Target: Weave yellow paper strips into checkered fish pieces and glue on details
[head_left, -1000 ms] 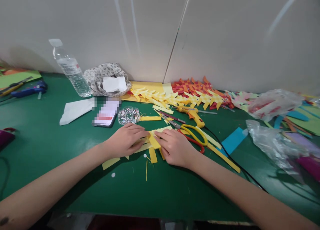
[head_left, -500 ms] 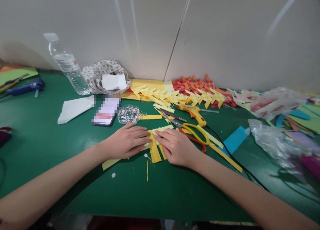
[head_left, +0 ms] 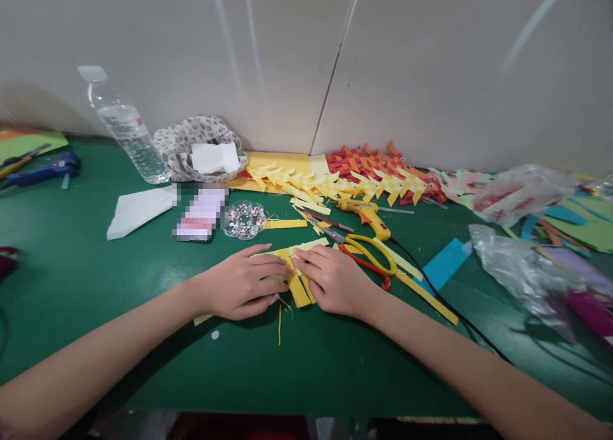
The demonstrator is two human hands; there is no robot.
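Strips (head_left: 299, 292): matt paper, smooth. Fish (head_left: 383, 188): matt paper, woven surface. Table (head_left: 335, 370): smooth, slight gloss. Scissors (head_left: 334, 237): metal and glossy plastic. Gun (head_left: 380, 225): plastic. Case (head_left: 244, 220): clear plastic, shiny. Bottle (head_left: 125, 128): clear plastic, ribbed low down. Pouch (head_left: 184, 135): printed cloth, soft, rumpled. Bag (head_left: 514, 267): clear film, crinkled, glossy. Wall (head_left: 239, 63): smooth, low sheen, streaked highlights.

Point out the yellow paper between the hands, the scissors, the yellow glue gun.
Yellow paper (head_left: 298, 287): head view, strip's lower part.
Scissors (head_left: 349, 238): head view, yellow handle's start.
Yellow glue gun (head_left: 370, 211): head view, upper body.
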